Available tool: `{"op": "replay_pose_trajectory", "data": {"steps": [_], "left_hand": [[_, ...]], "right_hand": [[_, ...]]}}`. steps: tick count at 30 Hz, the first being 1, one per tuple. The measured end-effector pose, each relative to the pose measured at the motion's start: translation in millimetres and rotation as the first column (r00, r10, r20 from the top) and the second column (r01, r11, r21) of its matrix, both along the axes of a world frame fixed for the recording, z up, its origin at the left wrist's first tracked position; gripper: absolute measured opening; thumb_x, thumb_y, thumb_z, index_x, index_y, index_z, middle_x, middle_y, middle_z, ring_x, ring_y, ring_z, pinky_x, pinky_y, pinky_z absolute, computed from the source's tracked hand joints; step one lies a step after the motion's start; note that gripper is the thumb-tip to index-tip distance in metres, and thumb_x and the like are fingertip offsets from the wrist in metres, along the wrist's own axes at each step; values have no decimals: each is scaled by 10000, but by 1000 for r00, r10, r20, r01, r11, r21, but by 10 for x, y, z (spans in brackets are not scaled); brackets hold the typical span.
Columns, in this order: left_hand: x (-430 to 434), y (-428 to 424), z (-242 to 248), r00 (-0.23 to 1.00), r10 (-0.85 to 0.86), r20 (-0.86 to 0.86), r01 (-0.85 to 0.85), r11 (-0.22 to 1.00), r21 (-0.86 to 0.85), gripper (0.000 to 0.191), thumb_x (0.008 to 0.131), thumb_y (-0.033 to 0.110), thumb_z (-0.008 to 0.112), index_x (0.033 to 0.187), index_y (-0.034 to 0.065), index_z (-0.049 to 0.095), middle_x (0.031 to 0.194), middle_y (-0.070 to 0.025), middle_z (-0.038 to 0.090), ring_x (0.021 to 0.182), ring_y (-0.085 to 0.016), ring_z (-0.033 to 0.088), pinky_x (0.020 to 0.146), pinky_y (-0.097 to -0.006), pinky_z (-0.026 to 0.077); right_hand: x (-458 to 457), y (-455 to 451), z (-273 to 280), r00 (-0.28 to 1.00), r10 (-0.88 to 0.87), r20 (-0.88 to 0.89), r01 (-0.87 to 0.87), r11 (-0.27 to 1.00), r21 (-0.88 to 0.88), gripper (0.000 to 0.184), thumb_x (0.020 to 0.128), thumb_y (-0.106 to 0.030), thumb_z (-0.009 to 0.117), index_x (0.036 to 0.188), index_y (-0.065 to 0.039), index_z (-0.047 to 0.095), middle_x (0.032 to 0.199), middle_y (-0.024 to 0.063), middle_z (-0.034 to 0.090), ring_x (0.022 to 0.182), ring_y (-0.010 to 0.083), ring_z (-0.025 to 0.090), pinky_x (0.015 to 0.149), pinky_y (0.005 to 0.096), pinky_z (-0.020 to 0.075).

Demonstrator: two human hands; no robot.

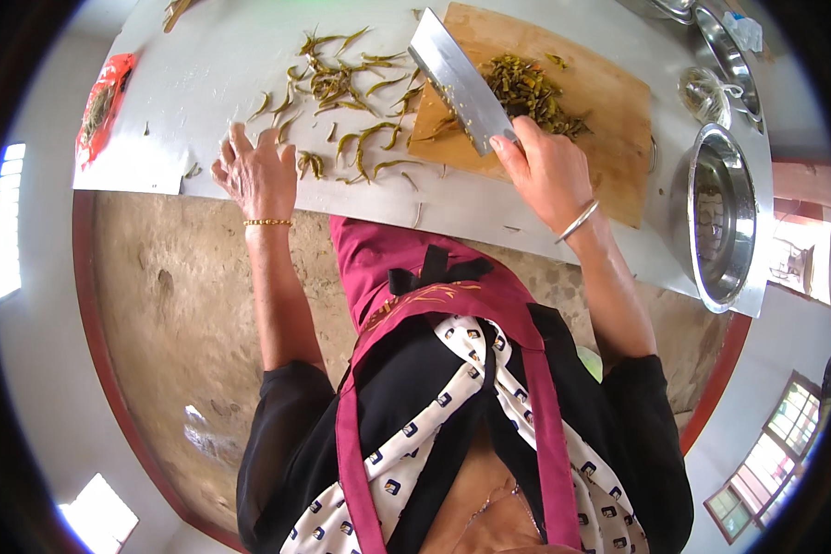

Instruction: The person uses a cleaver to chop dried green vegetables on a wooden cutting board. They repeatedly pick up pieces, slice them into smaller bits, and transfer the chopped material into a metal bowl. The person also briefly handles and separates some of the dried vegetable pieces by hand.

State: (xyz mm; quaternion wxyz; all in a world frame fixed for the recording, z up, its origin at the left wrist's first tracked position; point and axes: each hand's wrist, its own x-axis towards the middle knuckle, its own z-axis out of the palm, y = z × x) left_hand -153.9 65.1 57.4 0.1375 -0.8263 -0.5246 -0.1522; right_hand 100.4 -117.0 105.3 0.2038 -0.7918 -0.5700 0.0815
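Observation:
My right hand [550, 166] grips the handle of a broad metal cleaver [457, 83], its blade slanting over the left edge of a wooden cutting board [616, 138]. Small green bits cling along the blade's lower edge. Chopped green pickled peppers [526, 90] lie in a heap on the board, to the right of the blade. My left hand [257, 170] is spread, fingers apart, over the table's near edge, with nothing held. Whole long green peppers [335, 83] lie scattered on the table between the left hand and the board.
A steel basin [723, 218] stands at the table's right end. Beyond it are a tied clear plastic bag [705, 97] and another metal bowl [727, 59]. A red plastic bag [103, 107] lies at the far left of the grey table [180, 83].

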Motion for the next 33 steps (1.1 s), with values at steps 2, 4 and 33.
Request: {"op": "replay_pose_trajectory", "data": {"steps": [2,4,33], "left_hand": [[73,-50,-107,982,-142,125,134,988,71,249,741,275,714,975,194,687,1031,-7,613,995,-219,540,883,-416,338],[421,-300,-142,899,-290,327,322,946,-47,253,715,253,732,955,179,703,1012,-8,626,971,-213,550,893,-395,342],[1221,-506,-398,812,-354,463,487,849,-205,106,764,191,637,827,109,660,750,-63,651,750,-262,622,711,-403,420]], "right_hand": [[-29,65,-12,1000,6,27,-5,1000,-31,289,888,-293,558,769,-38,490,573,163,565,559,376,566,510,474,437],[-57,124,-11,998,21,56,-17,997,-70,289,891,-297,552,777,-37,496,583,164,575,565,373,576,519,473,448],[-29,-95,-35,996,-74,-51,78,995,69,307,896,-288,561,756,-39,450,577,173,550,551,384,551,488,464,423]]}}
